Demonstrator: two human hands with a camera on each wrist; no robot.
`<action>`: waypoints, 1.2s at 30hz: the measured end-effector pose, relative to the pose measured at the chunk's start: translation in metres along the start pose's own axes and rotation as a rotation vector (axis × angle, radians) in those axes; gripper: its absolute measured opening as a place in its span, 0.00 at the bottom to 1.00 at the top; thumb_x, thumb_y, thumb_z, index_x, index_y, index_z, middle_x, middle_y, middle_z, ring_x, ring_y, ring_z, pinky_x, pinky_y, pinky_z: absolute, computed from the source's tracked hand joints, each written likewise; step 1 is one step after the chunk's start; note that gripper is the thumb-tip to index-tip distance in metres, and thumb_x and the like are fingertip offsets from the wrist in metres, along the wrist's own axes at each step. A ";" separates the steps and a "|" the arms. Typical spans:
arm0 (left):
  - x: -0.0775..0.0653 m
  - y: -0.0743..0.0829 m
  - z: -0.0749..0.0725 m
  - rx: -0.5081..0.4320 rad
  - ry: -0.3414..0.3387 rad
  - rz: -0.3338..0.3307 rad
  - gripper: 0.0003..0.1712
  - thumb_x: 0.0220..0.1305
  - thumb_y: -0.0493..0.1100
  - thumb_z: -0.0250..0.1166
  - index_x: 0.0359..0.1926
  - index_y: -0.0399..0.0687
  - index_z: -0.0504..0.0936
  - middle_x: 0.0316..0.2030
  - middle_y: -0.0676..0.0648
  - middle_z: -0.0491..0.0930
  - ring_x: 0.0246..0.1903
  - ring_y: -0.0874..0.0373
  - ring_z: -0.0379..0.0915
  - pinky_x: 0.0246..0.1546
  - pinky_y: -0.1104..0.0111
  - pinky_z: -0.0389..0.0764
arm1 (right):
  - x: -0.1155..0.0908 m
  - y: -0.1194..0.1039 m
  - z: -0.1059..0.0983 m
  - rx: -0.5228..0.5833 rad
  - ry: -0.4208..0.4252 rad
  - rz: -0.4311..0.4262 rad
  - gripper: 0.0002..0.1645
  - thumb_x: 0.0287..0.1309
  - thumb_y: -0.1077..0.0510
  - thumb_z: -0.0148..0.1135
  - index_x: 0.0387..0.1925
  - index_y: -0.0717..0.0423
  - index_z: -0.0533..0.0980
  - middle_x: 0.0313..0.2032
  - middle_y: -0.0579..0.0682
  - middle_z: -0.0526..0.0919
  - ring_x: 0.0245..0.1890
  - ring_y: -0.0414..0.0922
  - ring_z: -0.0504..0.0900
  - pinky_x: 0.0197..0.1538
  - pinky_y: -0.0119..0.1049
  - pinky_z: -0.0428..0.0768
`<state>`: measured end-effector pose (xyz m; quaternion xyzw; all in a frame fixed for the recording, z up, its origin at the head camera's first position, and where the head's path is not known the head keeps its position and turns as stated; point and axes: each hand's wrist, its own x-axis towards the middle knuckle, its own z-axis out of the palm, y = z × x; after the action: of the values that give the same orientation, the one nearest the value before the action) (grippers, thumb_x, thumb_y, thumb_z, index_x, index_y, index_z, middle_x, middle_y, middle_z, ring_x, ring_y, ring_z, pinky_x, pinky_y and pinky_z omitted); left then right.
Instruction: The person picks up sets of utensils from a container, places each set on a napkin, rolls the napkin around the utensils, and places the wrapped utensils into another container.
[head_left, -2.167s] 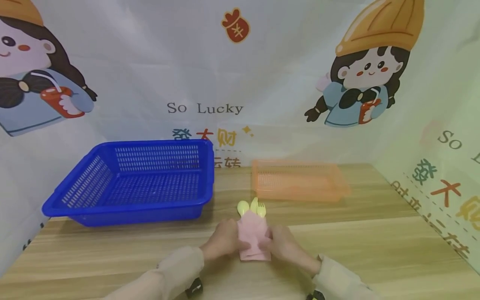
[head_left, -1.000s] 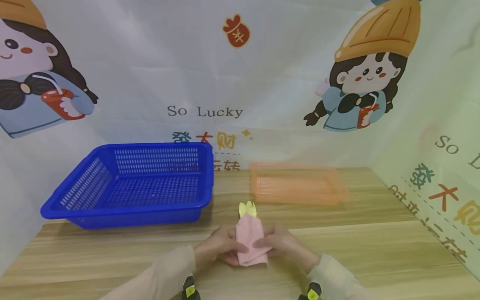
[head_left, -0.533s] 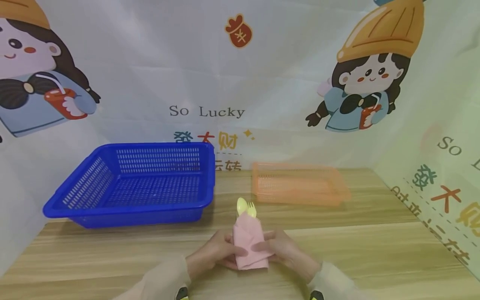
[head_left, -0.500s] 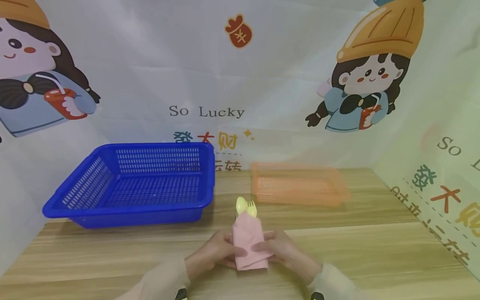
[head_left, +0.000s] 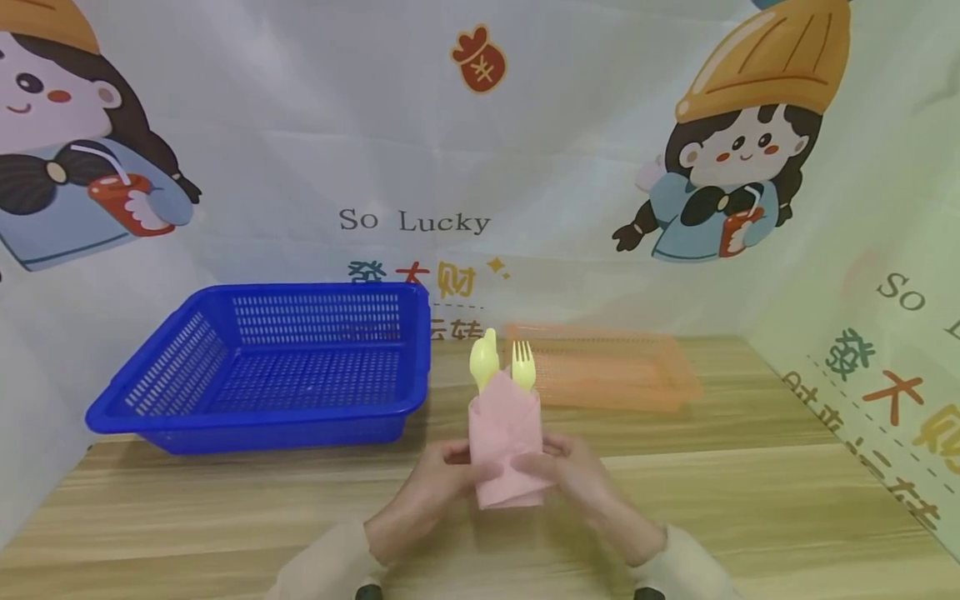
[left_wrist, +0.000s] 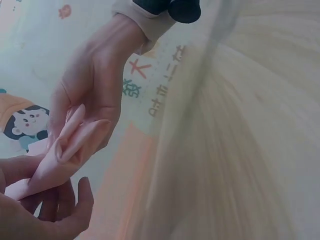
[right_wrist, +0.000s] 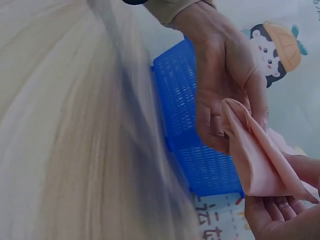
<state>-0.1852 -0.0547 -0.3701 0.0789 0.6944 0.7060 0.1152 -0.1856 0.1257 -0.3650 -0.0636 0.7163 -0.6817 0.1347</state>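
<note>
Both hands hold a folded pink napkin [head_left: 506,433] wrapped round yellow cutlery. A spoon [head_left: 483,365] and a fork [head_left: 522,367] stick out of its top, with a knife tip [head_left: 491,335] behind the spoon; their lower parts are hidden in the cloth. The left hand [head_left: 433,483] pinches the napkin's left side, thumb in front. On the other side, the right hand [head_left: 588,483] grips it, thumb across the front. The bundle is held tilted up above the table. In the right wrist view, the folded lower end of the napkin [right_wrist: 260,165] shows its layers.
A blue plastic basket [head_left: 270,429] stands on the left of the wooden table [head_left: 720,508]. Behind the bundle, to the right, is a shallow orange basket [head_left: 611,392]. A printed cloth backdrop [head_left: 360,150] rises behind and along the sides.
Both hands have raised the napkin bundle from the table and tilted it more upright. The cutlery heads now reach in front of the orange basket's left end. The baskets stay put.
</note>
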 end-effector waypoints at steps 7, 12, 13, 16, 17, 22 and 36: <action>0.007 0.009 0.004 -0.042 0.083 0.028 0.18 0.54 0.36 0.61 0.44 0.25 0.75 0.36 0.40 0.80 0.30 0.61 0.75 0.36 0.67 0.78 | -0.003 -0.011 0.005 -0.005 0.085 -0.012 0.27 0.48 0.55 0.62 0.50 0.65 0.71 0.41 0.57 0.80 0.39 0.46 0.79 0.49 0.41 0.74; 0.009 0.014 0.006 -0.046 0.108 0.040 0.18 0.54 0.36 0.61 0.43 0.26 0.75 0.35 0.42 0.80 0.30 0.62 0.74 0.36 0.68 0.78 | -0.002 -0.014 0.005 0.017 0.070 0.000 0.26 0.50 0.53 0.61 0.47 0.67 0.73 0.39 0.55 0.81 0.39 0.44 0.79 0.49 0.39 0.73; 0.009 0.014 0.006 -0.049 0.109 0.042 0.18 0.54 0.36 0.62 0.43 0.26 0.75 0.35 0.42 0.80 0.30 0.62 0.74 0.36 0.68 0.77 | -0.002 -0.014 0.005 0.020 0.063 0.001 0.25 0.50 0.53 0.61 0.47 0.67 0.73 0.39 0.55 0.81 0.39 0.44 0.79 0.49 0.39 0.73; 0.011 0.016 0.005 -0.061 0.093 0.047 0.18 0.54 0.37 0.62 0.44 0.28 0.75 0.36 0.41 0.80 0.31 0.62 0.74 0.38 0.68 0.77 | 0.000 -0.015 0.004 0.018 0.053 -0.005 0.24 0.50 0.53 0.61 0.45 0.67 0.73 0.38 0.54 0.81 0.39 0.44 0.78 0.49 0.39 0.73; 0.011 0.016 0.005 -0.061 0.086 0.047 0.18 0.54 0.38 0.62 0.44 0.29 0.76 0.37 0.42 0.80 0.31 0.61 0.74 0.38 0.68 0.77 | 0.000 -0.015 0.004 0.018 0.053 -0.009 0.24 0.50 0.54 0.61 0.44 0.67 0.74 0.38 0.53 0.82 0.40 0.44 0.78 0.50 0.39 0.72; 0.011 0.018 0.005 -0.035 0.047 0.046 0.19 0.53 0.41 0.63 0.42 0.31 0.77 0.33 0.44 0.81 0.29 0.62 0.73 0.34 0.69 0.76 | -0.001 -0.017 0.004 -0.005 0.064 -0.033 0.22 0.50 0.53 0.61 0.42 0.65 0.76 0.38 0.52 0.82 0.42 0.44 0.77 0.53 0.42 0.69; 0.016 0.013 0.010 -0.151 -0.137 -0.006 0.22 0.57 0.40 0.59 0.48 0.28 0.70 0.36 0.44 0.80 0.31 0.60 0.76 0.36 0.68 0.78 | -0.002 -0.022 0.002 -0.143 0.013 -0.056 0.22 0.54 0.54 0.56 0.45 0.68 0.73 0.40 0.56 0.80 0.41 0.44 0.78 0.51 0.42 0.72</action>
<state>-0.1985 -0.0407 -0.3574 0.1158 0.6300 0.7488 0.1701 -0.1851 0.1230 -0.3434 -0.0884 0.7620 -0.6326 0.1062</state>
